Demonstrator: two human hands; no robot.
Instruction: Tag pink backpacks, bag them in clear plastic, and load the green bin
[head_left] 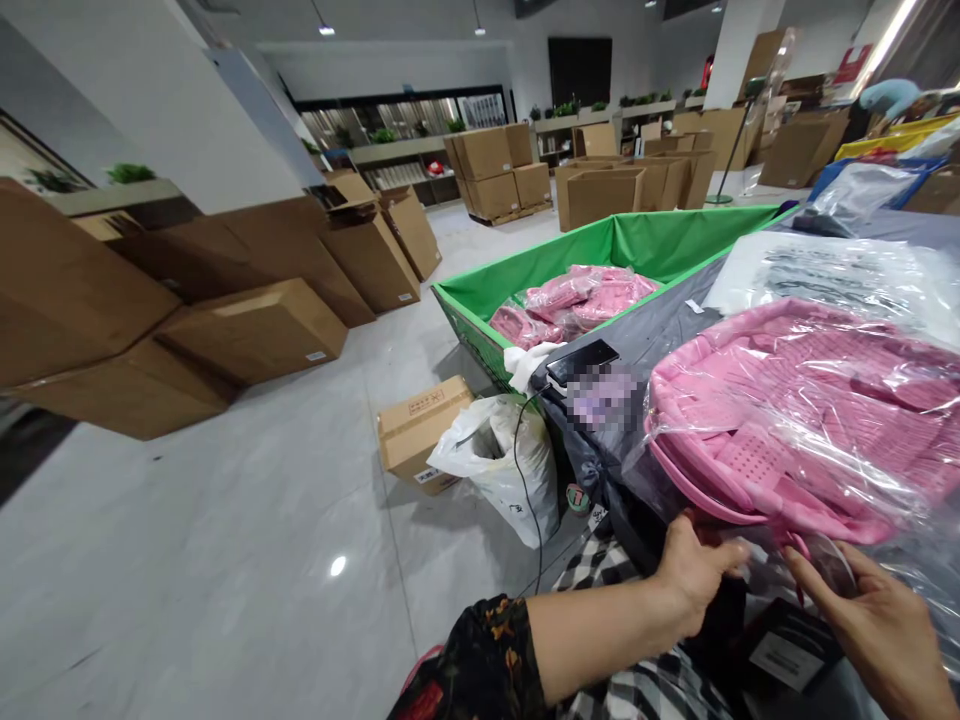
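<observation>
A pink plastic basin (810, 410), with ridged and dotted panels, lies in a clear plastic bag (757, 450) on the grey-covered table. My left hand (690, 575) is closed at the bag's near edge, just under the basin's rim. Its thumb points right, and its other fingertips are partly hidden. To the right, my right hand (877, 615) grips a round, see-through item that looks like a roll of clear tape (831, 562), close to the basin's lower edge. Below my hands sits a dark box with a white label (786, 660).
A green bin (517, 270) beside the table holds bagged pink basins (577, 300). A phone (583, 360) lies at the table's left corner. A white bag (502, 460) and a carton (420, 425) stand on the floor. Another person (889, 98) bends over at the far right.
</observation>
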